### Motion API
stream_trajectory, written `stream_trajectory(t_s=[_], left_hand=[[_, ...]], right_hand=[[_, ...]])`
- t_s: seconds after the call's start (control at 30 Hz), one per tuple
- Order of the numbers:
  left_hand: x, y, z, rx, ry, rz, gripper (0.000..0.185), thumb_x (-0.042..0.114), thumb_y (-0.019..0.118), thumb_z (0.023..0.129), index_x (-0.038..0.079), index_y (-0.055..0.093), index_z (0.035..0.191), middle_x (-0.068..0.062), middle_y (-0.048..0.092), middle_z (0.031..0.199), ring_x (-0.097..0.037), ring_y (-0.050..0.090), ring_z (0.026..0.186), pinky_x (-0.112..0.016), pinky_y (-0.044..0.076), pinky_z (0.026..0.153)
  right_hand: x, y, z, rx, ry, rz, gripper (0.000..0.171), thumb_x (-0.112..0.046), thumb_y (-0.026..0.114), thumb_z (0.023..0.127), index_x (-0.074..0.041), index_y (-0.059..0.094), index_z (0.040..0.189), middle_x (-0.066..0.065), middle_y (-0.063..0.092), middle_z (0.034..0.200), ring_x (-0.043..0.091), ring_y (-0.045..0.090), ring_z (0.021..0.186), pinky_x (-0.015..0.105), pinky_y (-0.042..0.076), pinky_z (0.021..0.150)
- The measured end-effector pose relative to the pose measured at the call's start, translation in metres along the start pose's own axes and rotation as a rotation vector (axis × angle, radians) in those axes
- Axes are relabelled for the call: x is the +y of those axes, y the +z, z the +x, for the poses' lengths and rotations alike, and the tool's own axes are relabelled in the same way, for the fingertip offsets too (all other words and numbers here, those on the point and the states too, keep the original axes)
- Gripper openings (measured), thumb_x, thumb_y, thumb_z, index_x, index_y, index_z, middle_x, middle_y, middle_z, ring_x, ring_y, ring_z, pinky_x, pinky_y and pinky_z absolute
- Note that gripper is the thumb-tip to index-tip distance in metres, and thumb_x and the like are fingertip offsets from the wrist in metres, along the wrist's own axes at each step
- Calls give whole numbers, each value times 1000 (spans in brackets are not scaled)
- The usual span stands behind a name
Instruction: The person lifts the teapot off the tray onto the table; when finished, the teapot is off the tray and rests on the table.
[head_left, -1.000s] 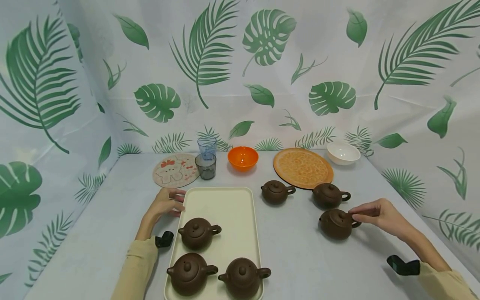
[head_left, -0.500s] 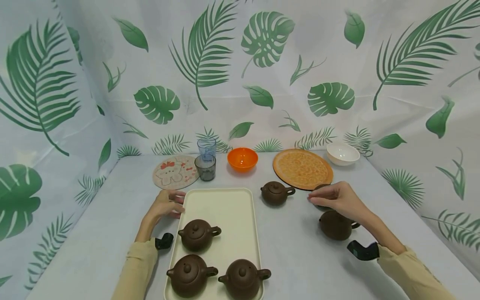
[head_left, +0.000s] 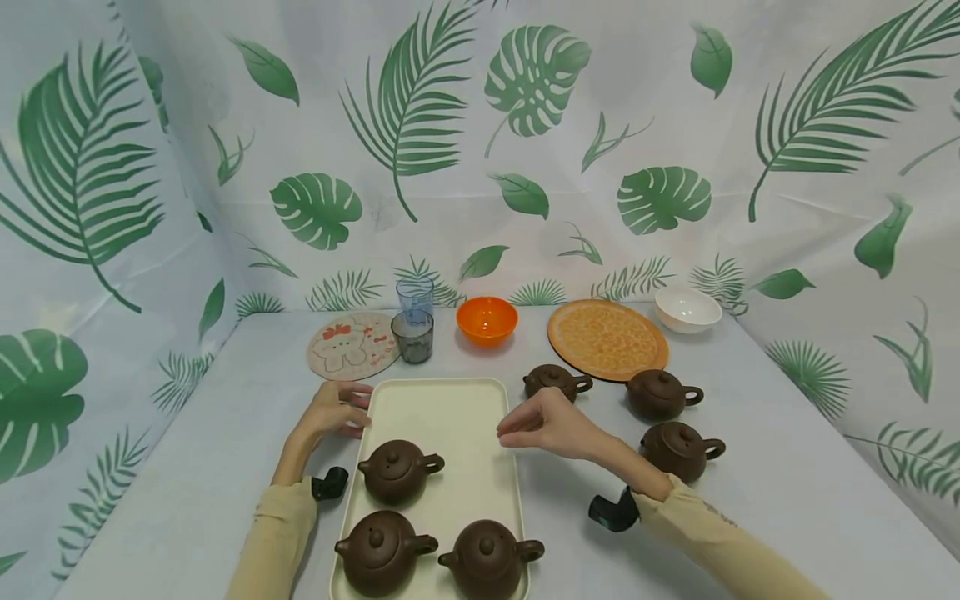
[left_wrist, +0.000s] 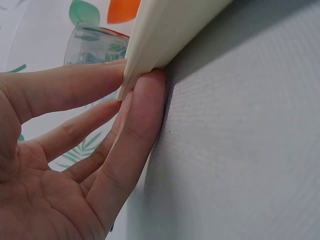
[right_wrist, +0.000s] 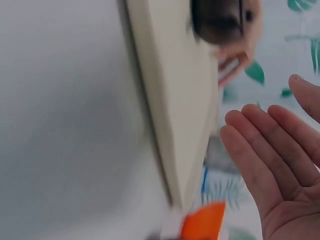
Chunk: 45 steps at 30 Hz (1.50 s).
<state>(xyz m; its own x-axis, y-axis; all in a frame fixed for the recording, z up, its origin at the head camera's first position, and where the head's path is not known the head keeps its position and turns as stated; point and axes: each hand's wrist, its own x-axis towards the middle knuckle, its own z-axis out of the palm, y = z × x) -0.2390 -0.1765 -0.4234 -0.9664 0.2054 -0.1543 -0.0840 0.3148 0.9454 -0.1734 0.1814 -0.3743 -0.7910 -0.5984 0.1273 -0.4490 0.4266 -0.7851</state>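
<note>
While the left rim of the cream tray (head_left: 442, 408) is pinched between the thumb and fingers of the left hand (head_left: 330, 410), the right hand (head_left: 555, 425) is poised by its right rim, fingers straight and side by side, thumb apart. Three brown teapots (head_left: 378, 552) are borne on the tray's near half; three more teapots (head_left: 663, 395) are seen on the table (head_left: 187, 500) beyond the right fingertips, to the right.

The place presents as a screened-off tabletop booth, apparently a staged set. Creased leaf-printed sheeting (head_left: 450, 200) encloses the back and both sides of a pale table (head_left: 195, 483). Teapots (head_left: 486, 557), an orange bowl (head_left: 487, 323) and glasses (head_left: 413, 342) stand within. Wrist-worn black devices (head_left: 613, 512) support the finding. Building type: undetermined.
</note>
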Motion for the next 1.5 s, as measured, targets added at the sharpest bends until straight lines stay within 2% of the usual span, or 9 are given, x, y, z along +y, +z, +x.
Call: stream_trajectory(t_s=[0.27,0.67,1.17,1.5], left_hand=[[1,0,1,-10,2,-7,58,-14,67,69,-16,52,124,-28,61,104,-19,64,71,-36,61,60],[1,1,1,9,-12,11,58,-14,69,69,-14,53,124,-29,61,105,-19,64,71,-37,61,60],[-2,2,0,18,-16,14,57,-14,69,69,-14,54,124,-28,60,102,-20,64,68,-36,61,59],[5,1,-3,13,-15,19,58,-14,68,70,-15,52,126,-31,59,104,-20,64,69,-37,61,59]], right_hand=[[-13,33,29,-92,-24,-17,25,-18,75,82,1,75,98,4,75,88,7,70,80,18,57,72],[-22,54,45,-178,-79,-23,18,-12,77,80,0,76,93,6,75,86,1,68,75,15,56,68],[-28,72,61,-172,-107,-145,14,-10,78,78,-2,77,89,4,74,81,-4,65,69,10,53,63],[-30,74,64,-132,-131,-227,12,-8,76,80,-1,77,90,5,74,82,-1,66,70,7,51,60]])
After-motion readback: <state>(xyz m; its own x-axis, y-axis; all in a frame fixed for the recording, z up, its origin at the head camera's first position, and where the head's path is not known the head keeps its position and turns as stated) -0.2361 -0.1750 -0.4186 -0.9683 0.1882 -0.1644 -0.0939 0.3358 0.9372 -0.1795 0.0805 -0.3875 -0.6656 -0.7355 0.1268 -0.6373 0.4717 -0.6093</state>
